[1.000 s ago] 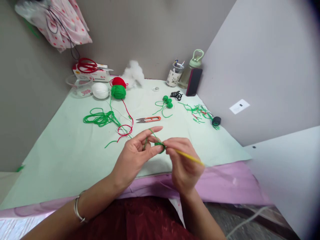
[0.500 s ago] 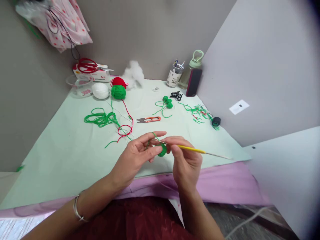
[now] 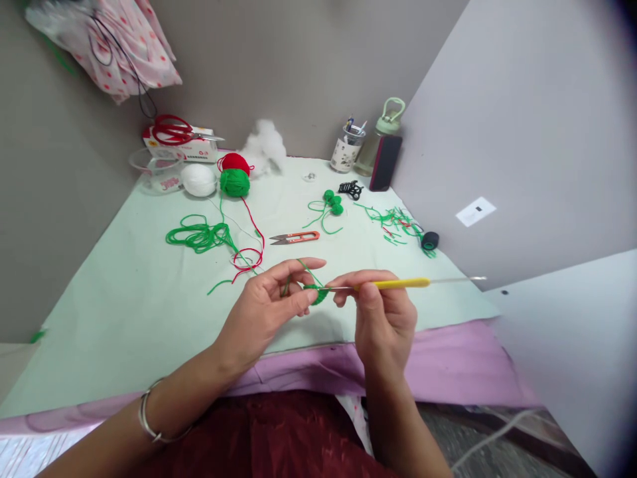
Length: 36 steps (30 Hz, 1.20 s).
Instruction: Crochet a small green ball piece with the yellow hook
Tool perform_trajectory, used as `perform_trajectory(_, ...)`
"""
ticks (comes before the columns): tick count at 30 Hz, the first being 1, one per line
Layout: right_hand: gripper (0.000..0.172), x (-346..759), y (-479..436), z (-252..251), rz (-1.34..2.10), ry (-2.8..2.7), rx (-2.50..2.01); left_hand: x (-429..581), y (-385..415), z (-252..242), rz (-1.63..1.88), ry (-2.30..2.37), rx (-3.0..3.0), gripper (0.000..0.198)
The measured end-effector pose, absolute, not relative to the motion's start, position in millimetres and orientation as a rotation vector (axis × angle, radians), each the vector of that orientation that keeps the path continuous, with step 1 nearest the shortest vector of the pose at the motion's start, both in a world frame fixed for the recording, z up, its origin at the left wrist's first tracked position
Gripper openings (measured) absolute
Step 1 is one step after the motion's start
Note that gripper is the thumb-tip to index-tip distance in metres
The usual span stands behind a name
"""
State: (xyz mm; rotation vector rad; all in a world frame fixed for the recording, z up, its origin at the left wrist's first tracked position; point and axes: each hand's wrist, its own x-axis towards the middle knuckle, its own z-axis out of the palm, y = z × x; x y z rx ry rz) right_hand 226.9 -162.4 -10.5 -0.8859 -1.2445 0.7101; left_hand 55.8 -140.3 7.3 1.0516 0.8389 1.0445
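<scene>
Between thumb and fingers my left hand (image 3: 273,299) pinches a small green crocheted piece (image 3: 320,296). Green yarn runs over its raised index finger down to the piece. My right hand (image 3: 381,312) grips a crochet hook by its yellow handle (image 3: 403,283); the metal tip meets the top edge of the piece, and the other metal end sticks out to the right. Loose green yarn (image 3: 199,236) lies in loops on the table, left of my hands. Behind my hands are small orange thread snips (image 3: 294,238). My left fingers partly hide the green piece.
Green (image 3: 234,183), red (image 3: 233,162) and white (image 3: 199,180) yarn balls sit at the back left, near red-handled scissors (image 3: 172,130). Green crocheted balls (image 3: 333,202), a hair clip (image 3: 351,190), a phone (image 3: 386,164), a bottle (image 3: 369,153) and yarn scraps (image 3: 393,221) lie behind and right.
My right hand has moved right with the hook, whose shaft now lies more level. The hook's tip has drawn back from over my left fingers to the green piece, which has tilted.
</scene>
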Motion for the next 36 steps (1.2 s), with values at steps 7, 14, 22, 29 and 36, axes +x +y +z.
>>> perform_trajectory(7,0.024,226.1,-165.7,-16.8,0.078,-1.673,-0.849,61.1,-143.2,11.7,1.217,1.012,1.201,0.028)
perform_trajectory(14,0.034,226.0,-159.2,-36.2,-0.241,-1.717,-0.796,64.1,-146.5,11.1,1.114,0.848,0.972,0.053)
perform_trajectory(22,0.023,224.1,-163.7,-18.8,0.2,-1.453,-0.884,56.7,-134.4,11.3,0.97,0.647,0.599,0.035)
perform_trajectory(29,0.017,218.4,-160.3,-15.2,0.481,-1.361,-0.858,61.5,-140.4,9.2,1.01,0.699,0.812,0.038)
perform_trajectory(36,0.038,216.4,-166.8,-26.5,-0.143,-1.647,-0.937,64.8,-139.1,8.6,0.994,0.681,0.718,0.043)
